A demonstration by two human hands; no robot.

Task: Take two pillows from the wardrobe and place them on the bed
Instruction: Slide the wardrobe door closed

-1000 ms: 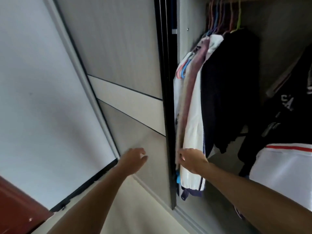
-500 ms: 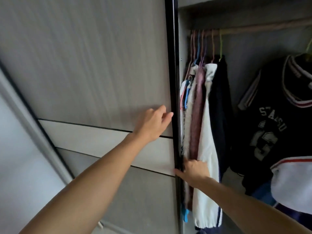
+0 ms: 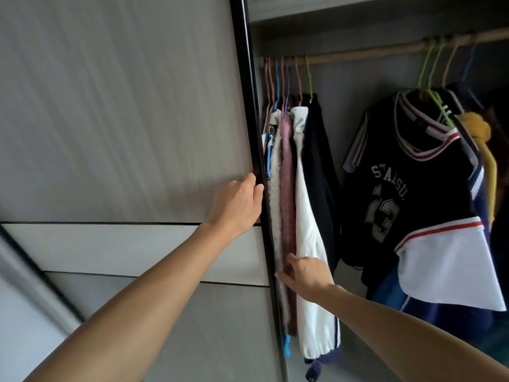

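L hand (image 3: 237, 205) has moved off the wardrobe door (image 3: 124, 133) face to its black edge, fingers now hooked round it. R hand (image 3: 305, 277) lies flat, fingers straight, on hanging clothes (image 3: 308, 216) beside that edge. Door prob. opens wider next. Pillows not in view, none taken.

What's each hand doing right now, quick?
Left hand: grips the wardrobe door by its edge.
Right hand: on the hanging clothes, fingertips hidden; cannot tell.

We see the wardrobe rail (image 3: 358, 54) carrying coloured hangers (image 3: 309, 75): bunched garments (image 3: 305, 205) by the door, a dark jersey (image 3: 399, 188) apart.
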